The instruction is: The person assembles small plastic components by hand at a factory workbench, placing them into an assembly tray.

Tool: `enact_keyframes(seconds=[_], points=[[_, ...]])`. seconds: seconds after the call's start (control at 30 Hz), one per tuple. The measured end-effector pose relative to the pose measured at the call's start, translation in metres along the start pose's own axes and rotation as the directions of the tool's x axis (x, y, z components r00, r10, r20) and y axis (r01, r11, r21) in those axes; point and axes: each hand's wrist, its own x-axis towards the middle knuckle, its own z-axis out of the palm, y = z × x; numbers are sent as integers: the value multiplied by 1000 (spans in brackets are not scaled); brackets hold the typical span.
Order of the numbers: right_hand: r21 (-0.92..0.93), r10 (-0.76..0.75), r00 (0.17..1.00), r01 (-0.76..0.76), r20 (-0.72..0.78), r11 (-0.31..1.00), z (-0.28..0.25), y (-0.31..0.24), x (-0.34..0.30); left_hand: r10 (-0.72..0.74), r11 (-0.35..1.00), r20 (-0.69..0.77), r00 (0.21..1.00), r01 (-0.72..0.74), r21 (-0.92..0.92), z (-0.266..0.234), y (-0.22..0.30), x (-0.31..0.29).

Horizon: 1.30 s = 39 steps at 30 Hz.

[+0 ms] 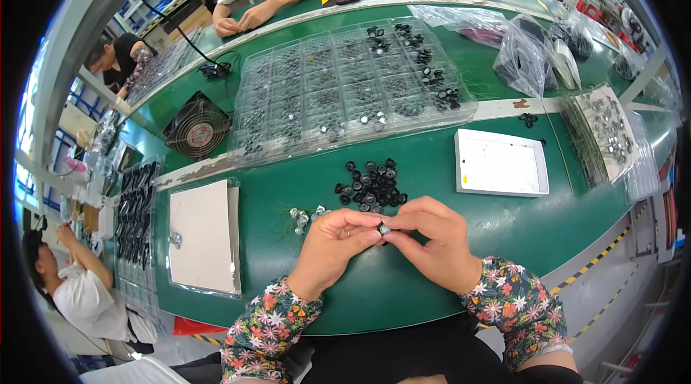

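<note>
My left hand (332,246) and my right hand (439,241) meet over the near middle of the green table. Between their thumbs and forefingers they pinch one small round part (385,229), silvery on its face with a dark edge; the fingertips cover most of it. Just beyond lies a loose pile of black round caps (371,184). Left of that pile, beside my left hand, several small silver pieces (300,220) with thin wires lie together. Floral sleeves cover both my forearms.
A clear compartment tray (324,85) holding black and silver parts spans the table's middle. A white box (500,192) stands right, near a tray of silver parts (604,132). A fan (198,127) and cardboard sheet (201,240) sit left. Co-workers sit across and left.
</note>
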Motion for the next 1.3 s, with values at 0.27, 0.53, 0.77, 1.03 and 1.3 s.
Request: enact_keyframes(seconds=[0.27,0.53,0.77,1.03,1.3], points=[[189,199,975,-215,101,958,-5,-4,2,-11,996,-7,1000,12,91,4,4,-2],[344,392,890,-453,235,823,-5,0,0,-40,990,-19,999,42,136,4,3,-3],[380,402,871,-486,283,787,-6,4,0,-34,995,-11,999,35,93,2,-1,-3],[491,412,878,-478,244,729,-3,4,0,-40,997,-3,999,40,60,5,0,-2],[420,432,874,-486,223,766,-4,6,0,-40,981,-18,999,43,191,7,4,-3]])
